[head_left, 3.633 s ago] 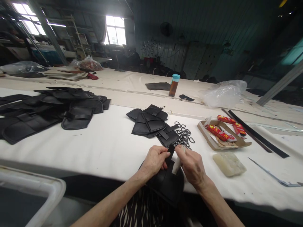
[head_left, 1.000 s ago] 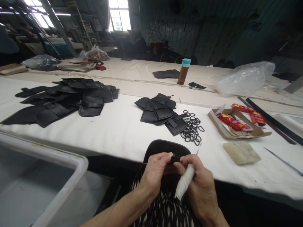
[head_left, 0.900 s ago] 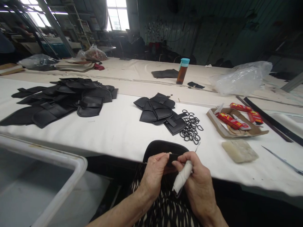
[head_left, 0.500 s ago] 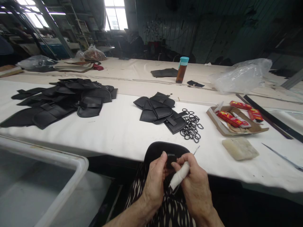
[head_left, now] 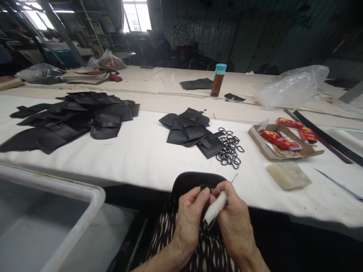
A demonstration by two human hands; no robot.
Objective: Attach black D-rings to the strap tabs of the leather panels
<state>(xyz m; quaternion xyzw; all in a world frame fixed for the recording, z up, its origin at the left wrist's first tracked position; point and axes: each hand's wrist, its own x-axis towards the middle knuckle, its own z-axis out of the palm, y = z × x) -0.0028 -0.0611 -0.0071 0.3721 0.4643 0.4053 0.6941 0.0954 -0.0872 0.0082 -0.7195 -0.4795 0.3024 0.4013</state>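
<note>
Over my lap, against the table's edge, is a black leather piece (head_left: 193, 179) with a rounded top and a small strap. The thumb and fingers of my left hand (head_left: 187, 217) pinch it at the strap. My right hand (head_left: 237, 219) is closed around an awl (head_left: 216, 208) with a white wrapped handle; its thin metal tip points up and away to the right. The right fingertips are also at the strap, close to the left thumb. Both hands hide part of the leather. Just beyond them lie loose black metal rings (head_left: 229, 150) and a small pile of similar leather pieces (head_left: 188, 128).
A larger pile of leather pieces (head_left: 65, 121) lies left. To the right are a cardboard box (head_left: 268, 153) with red packets, a pale wax-like block (head_left: 288, 175) and a pointed metal tool (head_left: 337, 184). A bottle (head_left: 217, 81) stands farther back. A white bin (head_left: 96, 192) is at lower left.
My left thumb has moved right and over the strap, covering more of it. My right hand stays nearly in place with the awl. The view has shifted slightly.
</note>
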